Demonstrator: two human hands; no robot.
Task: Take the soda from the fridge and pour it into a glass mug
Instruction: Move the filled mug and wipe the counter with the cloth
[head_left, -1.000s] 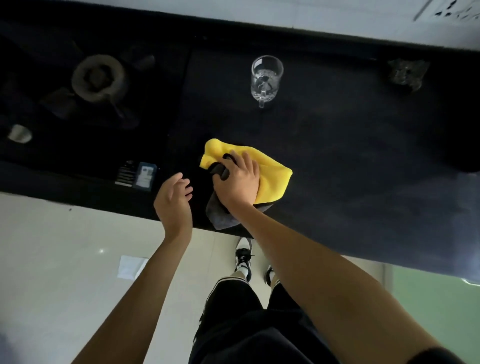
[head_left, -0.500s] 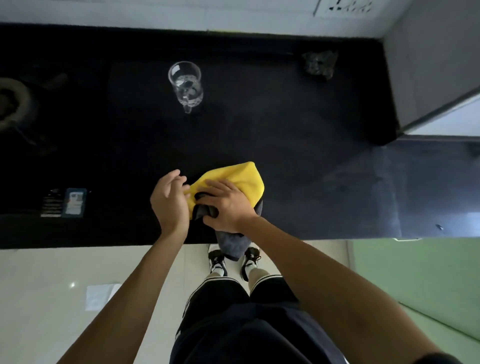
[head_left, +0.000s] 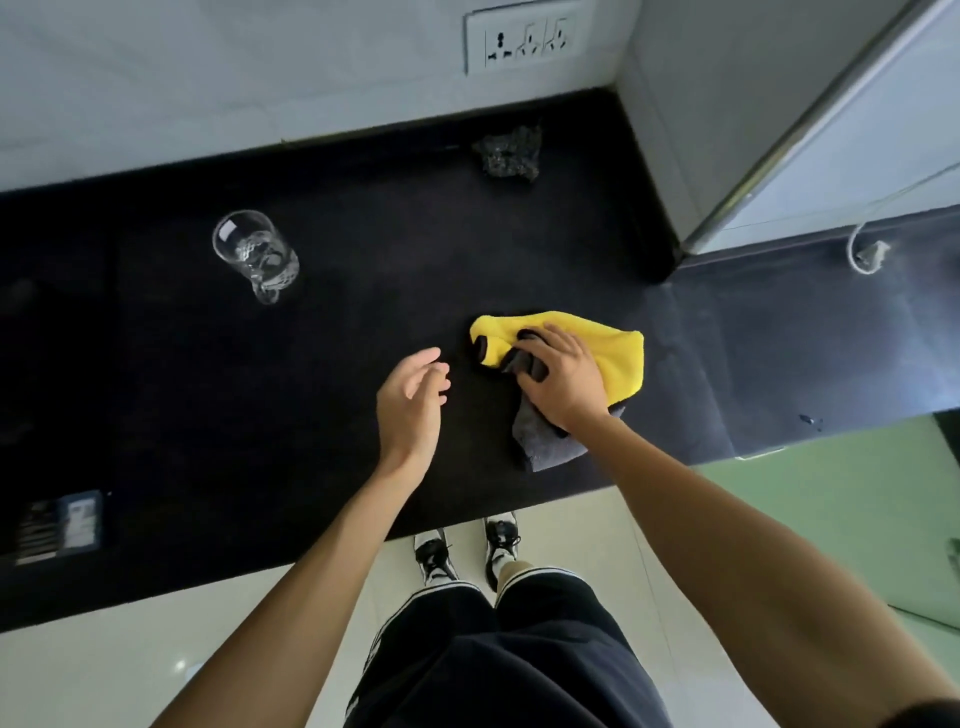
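An empty glass mug (head_left: 255, 254) stands on the black counter (head_left: 322, 343) at the left, its handle facing me. My right hand (head_left: 563, 382) grips a yellow and grey cloth (head_left: 613, 358) that lies on the counter near its front edge. My left hand (head_left: 413, 402) hovers just left of the cloth, fingers relaxed and holding nothing. The grey fridge (head_left: 810, 119) rises at the right, with its door edge and metal handle in sight. No soda shows.
A crumpled dark scrubber (head_left: 509, 156) lies at the back by the wall. A wall socket (head_left: 524, 41) sits above it. A small packet (head_left: 60, 525) rests at the counter's front left. A cord (head_left: 865, 254) lies on the lower surface by the fridge.
My right hand has slid the cloth to the right, away from the counter's front edge. My left hand has parted from the cloth. The view has swung right, bringing the fridge in.
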